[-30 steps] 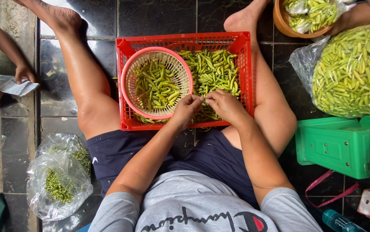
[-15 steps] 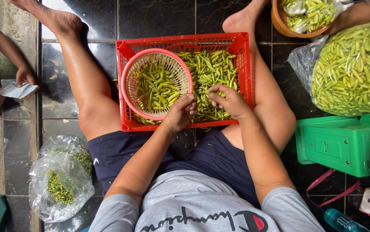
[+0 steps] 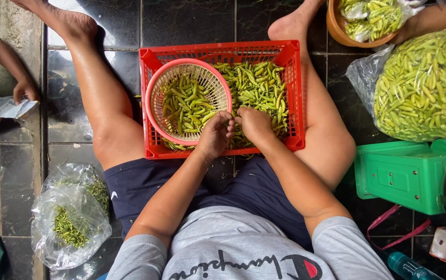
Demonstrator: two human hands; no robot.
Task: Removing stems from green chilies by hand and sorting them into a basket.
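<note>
Dark glossy floor tiles (image 3: 186, 21) are seen beneath a red slatted plastic crate (image 3: 223, 52); left hand (image 3: 213, 136) and right hand (image 3: 254, 123) are pinched together on one small green chilli, barely visible between fingertips, above the crate's near edge, beside the pink round woven basket (image 3: 153, 98).

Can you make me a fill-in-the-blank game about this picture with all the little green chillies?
1. The round pink plastic basket sits inside a ____ plastic crate.
2. The left hand and the right hand meet over the small ____ chilli peppers.
3. The clear plastic bag of green stems lies on the dark tiled ____.
4. The box-shaped plastic scale is ____.

Missing words: red; green; floor; green
</note>
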